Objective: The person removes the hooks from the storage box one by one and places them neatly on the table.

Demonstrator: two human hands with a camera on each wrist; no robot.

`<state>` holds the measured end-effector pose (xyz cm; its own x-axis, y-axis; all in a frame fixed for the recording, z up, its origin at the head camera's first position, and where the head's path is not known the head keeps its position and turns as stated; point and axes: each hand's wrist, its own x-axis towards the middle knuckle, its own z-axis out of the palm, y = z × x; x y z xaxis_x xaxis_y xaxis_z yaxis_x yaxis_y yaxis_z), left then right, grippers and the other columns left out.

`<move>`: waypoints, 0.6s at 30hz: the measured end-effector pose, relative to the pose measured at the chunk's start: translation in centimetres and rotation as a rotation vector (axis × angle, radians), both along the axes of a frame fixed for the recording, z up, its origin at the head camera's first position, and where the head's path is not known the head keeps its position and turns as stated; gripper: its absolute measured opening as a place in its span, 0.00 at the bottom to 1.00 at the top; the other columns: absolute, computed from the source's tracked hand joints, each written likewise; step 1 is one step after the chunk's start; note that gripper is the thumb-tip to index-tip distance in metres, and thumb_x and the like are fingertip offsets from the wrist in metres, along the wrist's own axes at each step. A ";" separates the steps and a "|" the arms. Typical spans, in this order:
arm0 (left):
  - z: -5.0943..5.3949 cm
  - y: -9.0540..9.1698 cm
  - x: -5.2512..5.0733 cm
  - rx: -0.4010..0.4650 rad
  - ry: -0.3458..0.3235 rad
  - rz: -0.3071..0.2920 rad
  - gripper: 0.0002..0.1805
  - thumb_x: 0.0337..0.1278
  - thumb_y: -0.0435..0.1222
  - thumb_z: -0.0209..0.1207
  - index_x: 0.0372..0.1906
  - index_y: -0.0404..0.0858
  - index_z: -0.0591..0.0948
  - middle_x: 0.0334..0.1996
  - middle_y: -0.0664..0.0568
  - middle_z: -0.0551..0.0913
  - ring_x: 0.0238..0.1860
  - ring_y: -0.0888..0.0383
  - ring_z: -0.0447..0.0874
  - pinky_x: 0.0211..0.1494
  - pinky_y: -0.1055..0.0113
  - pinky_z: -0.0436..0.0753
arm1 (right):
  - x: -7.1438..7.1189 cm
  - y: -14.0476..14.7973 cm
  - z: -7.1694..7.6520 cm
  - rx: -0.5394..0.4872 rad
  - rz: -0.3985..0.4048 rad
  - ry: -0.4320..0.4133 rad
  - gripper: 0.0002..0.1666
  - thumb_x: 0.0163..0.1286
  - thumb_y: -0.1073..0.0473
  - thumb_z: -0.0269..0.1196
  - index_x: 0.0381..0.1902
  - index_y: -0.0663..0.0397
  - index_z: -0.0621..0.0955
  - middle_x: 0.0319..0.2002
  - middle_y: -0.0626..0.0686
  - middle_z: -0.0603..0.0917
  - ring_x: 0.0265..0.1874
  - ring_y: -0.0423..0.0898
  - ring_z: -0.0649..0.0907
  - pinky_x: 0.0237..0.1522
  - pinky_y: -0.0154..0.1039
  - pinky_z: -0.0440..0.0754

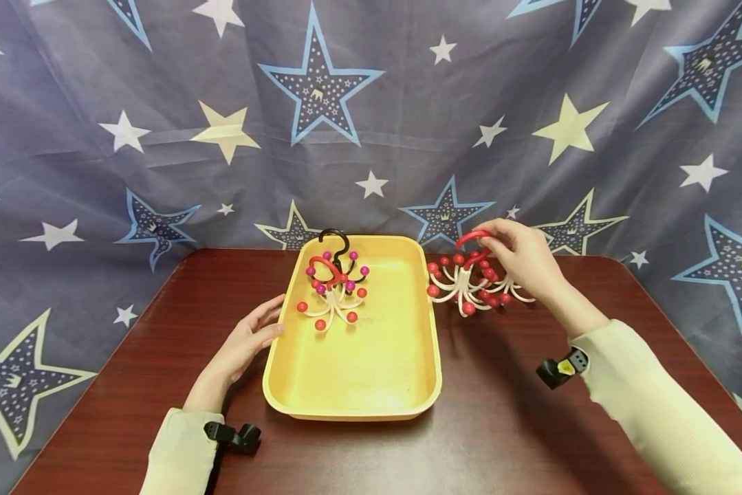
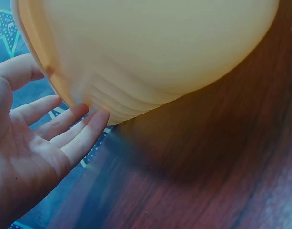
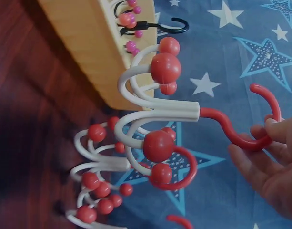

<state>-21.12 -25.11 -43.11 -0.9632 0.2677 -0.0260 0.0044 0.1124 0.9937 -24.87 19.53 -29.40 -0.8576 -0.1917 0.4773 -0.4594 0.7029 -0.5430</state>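
Head view: two hangers [image 1: 332, 297] already in the mid-frame tray [image 1: 383, 357], right fingers [image 3: 250, 164] pinching a third hanger [image 3: 181, 110], others [image 3: 112, 165] left at right, left fingers [image 2: 86, 140] loosely open.

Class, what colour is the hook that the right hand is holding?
The hook in the right hand is red; the right wrist view shows it best.

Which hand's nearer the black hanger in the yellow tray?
Left. Left hand is at the tray, left of the black hanger; right hand is farther off, past the tray's right edge, holding a red-hooked hanger.
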 end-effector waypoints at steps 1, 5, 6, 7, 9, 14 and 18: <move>0.0 0.0 0.0 -0.001 -0.001 0.001 0.34 0.61 0.37 0.53 0.70 0.42 0.54 0.65 0.39 0.60 0.53 0.62 0.74 0.49 0.72 0.76 | 0.1 0.2 -0.2 0.005 -0.002 0.007 0.10 0.63 0.61 0.60 0.42 0.53 0.82 0.35 0.53 0.85 0.29 0.47 0.85 0.28 0.22 0.75; 0.1 -0.1 0.1 -0.003 -0.005 0.010 0.34 0.61 0.37 0.52 0.70 0.42 0.54 0.65 0.40 0.60 0.53 0.63 0.74 0.49 0.72 0.76 | 0.3 0.7 -1.1 0.047 -0.019 0.041 0.09 0.62 0.61 0.61 0.41 0.52 0.82 0.34 0.51 0.85 0.28 0.45 0.83 0.30 0.28 0.74; 0.1 -0.1 0.1 -0.003 -0.002 0.009 0.34 0.61 0.37 0.52 0.70 0.42 0.54 0.66 0.40 0.60 0.53 0.63 0.74 0.49 0.72 0.76 | 0.3 0.8 -1.3 0.063 -0.020 0.049 0.09 0.62 0.61 0.61 0.41 0.52 0.82 0.33 0.51 0.85 0.28 0.44 0.83 0.31 0.31 0.74; 0.1 -0.1 0.1 -0.003 -0.002 0.009 0.34 0.62 0.37 0.52 0.70 0.41 0.53 0.66 0.39 0.60 0.53 0.64 0.74 0.49 0.72 0.76 | 0.3 0.9 -1.5 0.077 -0.019 0.062 0.09 0.62 0.61 0.61 0.40 0.52 0.82 0.33 0.51 0.85 0.28 0.44 0.82 0.32 0.33 0.73; 0.1 -0.1 0.1 -0.001 0.001 0.006 0.34 0.62 0.37 0.52 0.70 0.41 0.53 0.66 0.39 0.59 0.53 0.64 0.74 0.49 0.72 0.76 | 0.3 1.1 -2.0 0.089 -0.010 0.063 0.08 0.62 0.61 0.61 0.40 0.52 0.82 0.32 0.50 0.85 0.27 0.42 0.81 0.31 0.36 0.74; 0.1 0.0 0.1 0.002 0.002 0.002 0.33 0.62 0.35 0.51 0.70 0.41 0.53 0.66 0.39 0.59 0.55 0.60 0.73 0.49 0.71 0.77 | 0.5 1.5 -3.1 0.108 0.016 0.054 0.08 0.62 0.62 0.61 0.39 0.51 0.82 0.32 0.51 0.85 0.24 0.42 0.77 0.28 0.37 0.72; 0.1 0.1 0.1 0.002 0.004 -0.003 0.33 0.62 0.34 0.50 0.70 0.41 0.53 0.66 0.38 0.59 0.58 0.52 0.70 0.49 0.70 0.77 | 0.5 1.7 -4.0 0.115 0.013 0.029 0.09 0.62 0.62 0.61 0.40 0.51 0.82 0.35 0.52 0.84 0.26 0.43 0.78 0.29 0.39 0.74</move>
